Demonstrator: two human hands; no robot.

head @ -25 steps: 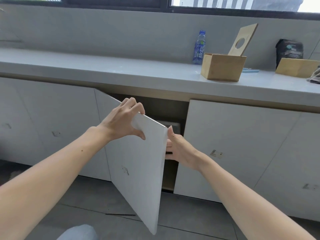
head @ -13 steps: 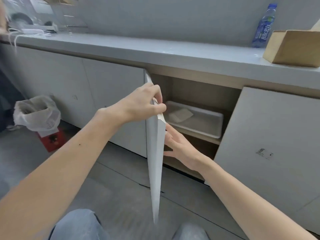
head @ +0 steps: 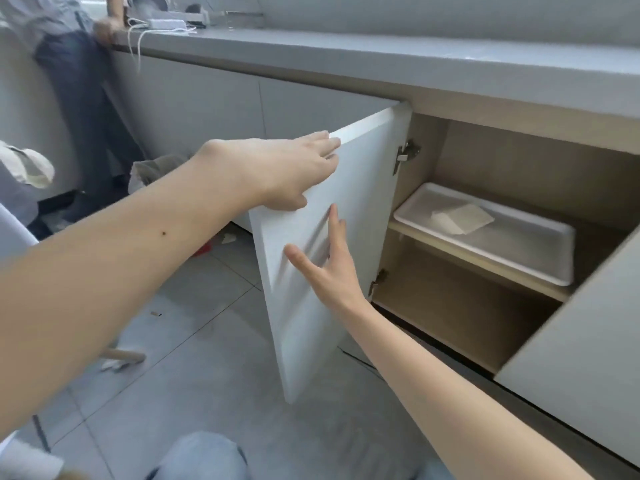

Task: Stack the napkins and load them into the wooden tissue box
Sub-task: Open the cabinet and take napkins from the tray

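Note:
The white cabinet door [head: 360, 188] stands swung wide open to the left. My left hand [head: 294, 171] grips its top outer corner. My right hand [head: 325, 265] is spread flat, fingers apart, against the door's inner face. Inside the cabinet, a white tray [head: 540, 258] rests on the upper shelf, and folded white napkins [head: 462, 218] lie in it near its back. The wooden tissue box is out of view.
The grey countertop [head: 415, 60] runs above the cabinet. Another person [head: 72, 64] stands at the far left by the counter. A closed grey door [head: 581, 358] is on the right. A bagged bin [head: 152, 171] sits behind my left arm. My knee [head: 204, 455] shows below.
The door has swung from edge-on to wide open leftwards. My view shifted left and down, so the wooden box and bottle left the frame. My right hand moved onto the door's inner face.

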